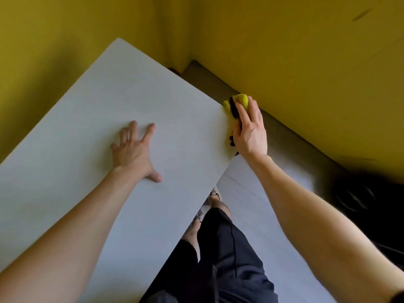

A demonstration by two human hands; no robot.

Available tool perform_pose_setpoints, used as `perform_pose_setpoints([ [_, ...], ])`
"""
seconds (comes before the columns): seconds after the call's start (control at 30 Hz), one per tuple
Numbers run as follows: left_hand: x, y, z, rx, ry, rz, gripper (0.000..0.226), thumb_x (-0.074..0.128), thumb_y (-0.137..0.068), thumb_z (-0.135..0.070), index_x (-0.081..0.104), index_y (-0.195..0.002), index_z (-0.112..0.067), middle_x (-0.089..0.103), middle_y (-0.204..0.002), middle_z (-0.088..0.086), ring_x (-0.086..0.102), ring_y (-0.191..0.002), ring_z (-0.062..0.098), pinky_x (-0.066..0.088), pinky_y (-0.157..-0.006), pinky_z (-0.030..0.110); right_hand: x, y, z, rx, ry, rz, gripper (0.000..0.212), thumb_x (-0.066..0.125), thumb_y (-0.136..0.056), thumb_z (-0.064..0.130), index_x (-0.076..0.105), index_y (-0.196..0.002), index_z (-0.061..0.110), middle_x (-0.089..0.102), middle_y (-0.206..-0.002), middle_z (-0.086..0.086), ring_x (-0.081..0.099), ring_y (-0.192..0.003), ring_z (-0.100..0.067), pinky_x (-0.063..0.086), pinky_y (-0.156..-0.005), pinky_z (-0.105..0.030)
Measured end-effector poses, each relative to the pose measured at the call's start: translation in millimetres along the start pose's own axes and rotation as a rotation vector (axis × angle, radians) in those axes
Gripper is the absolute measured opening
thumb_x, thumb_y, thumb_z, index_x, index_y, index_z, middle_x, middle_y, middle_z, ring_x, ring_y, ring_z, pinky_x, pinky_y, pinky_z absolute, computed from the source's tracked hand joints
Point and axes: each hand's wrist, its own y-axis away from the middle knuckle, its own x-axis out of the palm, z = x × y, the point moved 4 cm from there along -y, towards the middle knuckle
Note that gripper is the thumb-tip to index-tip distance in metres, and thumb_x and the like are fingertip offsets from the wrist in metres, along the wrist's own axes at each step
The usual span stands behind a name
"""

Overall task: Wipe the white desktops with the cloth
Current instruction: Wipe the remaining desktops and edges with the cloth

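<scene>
The white desktop (91, 119) slants across the left and middle of the view. My left hand (135, 152) rests flat on it, fingers spread. A yellow and dark cloth (235, 103) lies against the desktop's right edge near its far corner. My right hand (249, 127) holds the cloth against that edge, fingers stretched over it; the thumb is hidden behind the edge.
Yellow walls (306, 62) close in behind and to the right of the desk. A grey floor (251, 193) shows below the desk edge, with my legs in dark shorts (225, 248). A dark object (369, 200) sits at the right by the wall.
</scene>
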Motion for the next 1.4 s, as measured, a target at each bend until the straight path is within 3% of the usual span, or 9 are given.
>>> perform_pose_setpoints([
  [0.1, 0, -2, 3, 0.019, -0.008, -0.015, 0.175, 0.102, -0.028, -0.072, 0.002, -0.168, -0.045, 0.001, -0.171, 0.008, 0.015, -0.157, 0.038, 0.046, -0.114, 0.058, 21, 49, 58, -0.149, -0.058, 0.055, 0.057, 0.055, -0.106, 0.008, 0.048, -0.162, 0.014, 0.029, -0.175, -0.018, 0.022, -0.164, -0.035, 0.031, -0.130, -0.051],
  [0.23, -2, -1, 2, 0.023, -0.035, -0.032, 0.174, 0.100, -0.028, -0.077, 0.001, -0.168, -0.045, 0.002, -0.174, 0.008, 0.017, -0.159, 0.037, 0.047, -0.113, 0.056, 39, 101, 110, -0.781, -0.118, 0.457, 0.064, 0.057, -0.103, 0.017, 0.043, -0.165, 0.018, 0.025, -0.177, -0.016, 0.021, -0.165, -0.035, 0.027, -0.131, -0.050],
  [0.3, -2, 0, 1, 0.024, -0.046, -0.031, 0.173, 0.099, -0.032, -0.078, -0.003, -0.168, -0.045, -0.001, -0.175, 0.008, 0.014, -0.161, 0.036, 0.045, -0.116, 0.053, 45, 60, 97, -0.899, -0.093, 0.522, 0.069, 0.059, -0.099, 0.022, 0.042, -0.166, 0.019, 0.026, -0.176, -0.016, 0.023, -0.164, -0.037, 0.023, -0.133, -0.051],
  [0.53, -3, 1, 0, 0.008, -0.051, -0.036, 0.172, 0.100, -0.039, -0.074, -0.011, -0.168, -0.045, -0.006, -0.176, 0.008, 0.008, -0.165, 0.036, 0.038, -0.124, 0.052, 83, -119, 120, -0.339, -0.021, 0.169, 0.059, 0.055, -0.104, 0.017, 0.048, -0.162, 0.020, 0.035, -0.173, -0.016, 0.030, -0.160, -0.041, 0.030, -0.130, -0.053],
  [0.6, -3, 2, -1, 0.008, -0.042, -0.036, 0.172, 0.100, -0.039, -0.072, -0.010, -0.167, -0.045, -0.006, -0.176, 0.008, 0.008, -0.164, 0.036, 0.038, -0.123, 0.052, 78, -92, 126, -0.366, -0.034, 0.181, 0.063, 0.056, -0.102, 0.015, 0.045, -0.164, 0.020, 0.030, -0.175, -0.014, 0.025, -0.163, -0.038, 0.030, -0.130, -0.050],
  [0.8, -1, 1, -1, -0.007, -0.035, -0.020, 0.174, 0.101, -0.033, -0.069, -0.005, -0.168, -0.044, -0.005, -0.175, 0.010, 0.009, -0.164, 0.038, 0.039, -0.121, 0.056, 18, 18, 37, -0.803, -0.082, 0.463, 0.058, 0.056, -0.107, 0.011, 0.046, -0.164, 0.018, 0.025, -0.178, -0.010, 0.021, -0.166, -0.031, 0.031, -0.129, -0.052],
  [1.1, 8, -3, 1, -0.029, -0.011, -0.020, 0.178, 0.104, -0.028, -0.063, -0.003, -0.168, -0.044, -0.005, -0.176, 0.011, 0.010, -0.164, 0.040, 0.039, -0.121, 0.059, 46, -68, 62, -0.368, -0.038, 0.306, 0.058, 0.055, -0.109, 0.018, 0.043, -0.164, 0.024, 0.027, -0.177, -0.009, 0.022, -0.164, -0.034, 0.025, -0.133, -0.049],
  [1.27, 0, -1, 2, -0.018, -0.026, -0.013, 0.173, 0.100, -0.029, -0.069, -0.001, -0.168, -0.043, -0.003, -0.173, 0.009, 0.012, -0.162, 0.039, 0.042, -0.119, 0.055, 11, -19, 26, -0.556, -0.056, 0.520, 0.063, 0.064, -0.105, 0.025, 0.044, -0.164, 0.031, 0.028, -0.177, -0.002, 0.023, -0.165, -0.028, 0.023, -0.133, -0.048],
  [1.4, 3, -1, 1, -0.028, -0.001, 0.027, 0.172, 0.101, -0.038, -0.067, -0.010, -0.167, -0.045, -0.014, -0.175, 0.007, 0.002, -0.166, 0.038, 0.036, -0.124, 0.054, -12, -37, 31, -0.372, -0.056, 0.447, 0.048, 0.062, -0.106, 0.044, 0.054, -0.151, 0.029, 0.060, -0.147, -0.004, 0.056, -0.135, -0.032, 0.049, -0.112, -0.051],
])
